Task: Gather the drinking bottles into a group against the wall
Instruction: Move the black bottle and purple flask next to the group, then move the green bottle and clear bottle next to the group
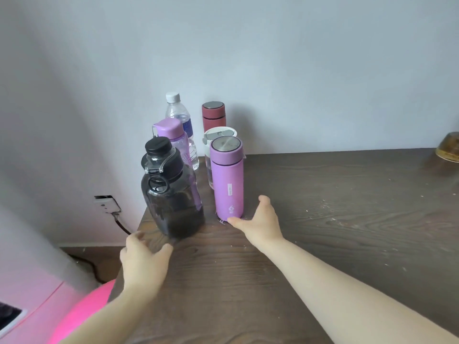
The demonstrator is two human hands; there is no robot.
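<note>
Several bottles stand in two rows at the table's left end, reaching back to the wall. Nearest on the left is a big dark jug [172, 192] with a black cap. Behind it stand a purple-capped bottle [171, 135] and a clear water bottle [182, 120]. On the right stands a purple flask [227, 180], with a white-lidded clear bottle [218, 137] and a red flask [213, 116] behind it. My left hand [142, 259] hovers open just in front of the jug, apart from it. My right hand [260, 223] is open beside the purple flask's base, fingertips close to it.
The dark wooden table [323, 219] carries scattered crumbs. A brownish object [448, 147] sits at the far right edge by the wall. Below the table's left edge are a wall socket [106, 201] with a cable, and a pink object [82, 311].
</note>
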